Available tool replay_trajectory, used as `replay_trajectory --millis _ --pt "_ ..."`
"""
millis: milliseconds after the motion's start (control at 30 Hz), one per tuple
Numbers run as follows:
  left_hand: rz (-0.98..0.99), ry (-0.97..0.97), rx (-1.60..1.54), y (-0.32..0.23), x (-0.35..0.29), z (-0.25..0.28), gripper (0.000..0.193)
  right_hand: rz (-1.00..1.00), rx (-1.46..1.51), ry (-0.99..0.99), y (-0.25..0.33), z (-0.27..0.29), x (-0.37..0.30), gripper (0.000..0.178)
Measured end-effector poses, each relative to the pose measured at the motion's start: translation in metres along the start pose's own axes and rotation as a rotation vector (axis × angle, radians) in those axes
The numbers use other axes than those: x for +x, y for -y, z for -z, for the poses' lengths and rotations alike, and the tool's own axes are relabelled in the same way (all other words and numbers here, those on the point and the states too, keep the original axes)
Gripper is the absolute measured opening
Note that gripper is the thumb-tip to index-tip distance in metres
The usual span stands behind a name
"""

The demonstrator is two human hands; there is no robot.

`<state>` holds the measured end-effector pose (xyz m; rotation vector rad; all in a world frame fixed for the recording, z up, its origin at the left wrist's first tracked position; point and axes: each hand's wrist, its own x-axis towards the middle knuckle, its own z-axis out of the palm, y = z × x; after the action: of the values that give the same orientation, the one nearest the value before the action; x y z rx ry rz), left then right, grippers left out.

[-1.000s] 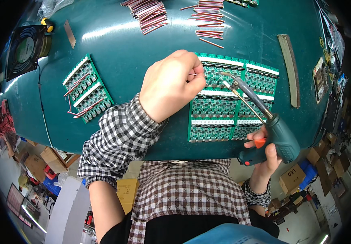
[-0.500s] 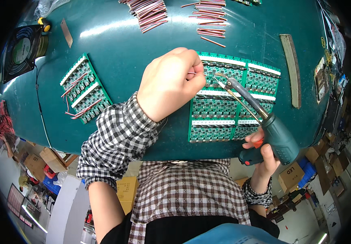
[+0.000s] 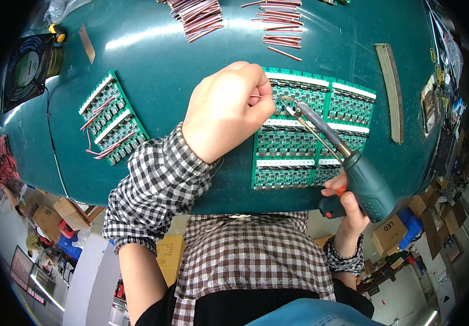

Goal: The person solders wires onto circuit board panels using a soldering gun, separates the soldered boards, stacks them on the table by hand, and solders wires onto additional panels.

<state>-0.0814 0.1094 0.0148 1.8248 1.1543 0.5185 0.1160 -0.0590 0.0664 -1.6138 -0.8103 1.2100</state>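
Note:
My left hand (image 3: pixel 229 111) is pinched shut on a thin wire (image 3: pixel 255 96) at the upper left of a large green circuit board panel (image 3: pixel 286 145). Most of that wire is hidden by the fingers. My right hand (image 3: pixel 349 206) grips the dark green handle of a gun-shaped soldering iron (image 3: pixel 369 185), with a finger at its red trigger. The iron's bent tip and thin feed tube meet over the panel's upper left part, just right of my left fingertips. A smaller circuit board (image 3: pixel 116 117) with red and white wires on it lies to the left.
Bundles of red and white wires (image 3: pixel 199 19) and a looser row of wires (image 3: pixel 282 24) lie at the far side. A fan (image 3: pixel 28 70) and its cable stand at the left. A worn flat strip (image 3: pixel 391 92) lies right of the panel on the green table (image 3: pixel 164 54).
The soldering iron has shifted slightly left, its tip closer to my left fingertips. My left hand has stayed nearly in place, still pinching the wire.

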Motion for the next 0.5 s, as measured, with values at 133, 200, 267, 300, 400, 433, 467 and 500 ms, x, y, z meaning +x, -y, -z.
replay_trajectory --millis 133,200,267,300,400,433,467,500 --pt "-0.004 -0.003 0.007 0.0002 0.0 -0.0005 0.007 -0.008 -0.024 0.006 0.0003 -0.0009 0.0004 0.051" --pt "-0.006 -0.007 0.006 0.0002 -0.0001 -0.0004 0.007 0.0 -0.032 0.014 -0.0001 -0.0012 0.0006 0.051" --pt "-0.008 -0.007 0.01 0.0002 -0.0001 -0.0004 0.007 0.01 -0.039 0.016 -0.0004 -0.0017 0.0007 0.052" --pt "-0.008 -0.006 0.015 0.0001 -0.0001 -0.0005 0.007 0.01 -0.039 0.016 -0.0004 -0.002 0.0004 0.052" --pt "-0.01 -0.008 0.019 0.0 -0.0002 -0.0004 0.006 -0.008 -0.055 0.003 -0.0001 -0.003 -0.0002 0.052" --pt "-0.013 -0.006 0.025 0.0 -0.0002 -0.0004 0.006 -0.001 -0.055 0.012 0.0 -0.003 0.0 0.052" --pt "-0.012 -0.009 0.018 -0.0001 -0.0002 -0.0004 0.006 0.006 -0.055 0.02 0.0 -0.0031 0.0001 0.053" --pt "-0.013 -0.007 0.022 -0.0001 -0.0002 -0.0002 0.006 0.006 -0.055 0.02 0.0 -0.0032 0.0001 0.053"
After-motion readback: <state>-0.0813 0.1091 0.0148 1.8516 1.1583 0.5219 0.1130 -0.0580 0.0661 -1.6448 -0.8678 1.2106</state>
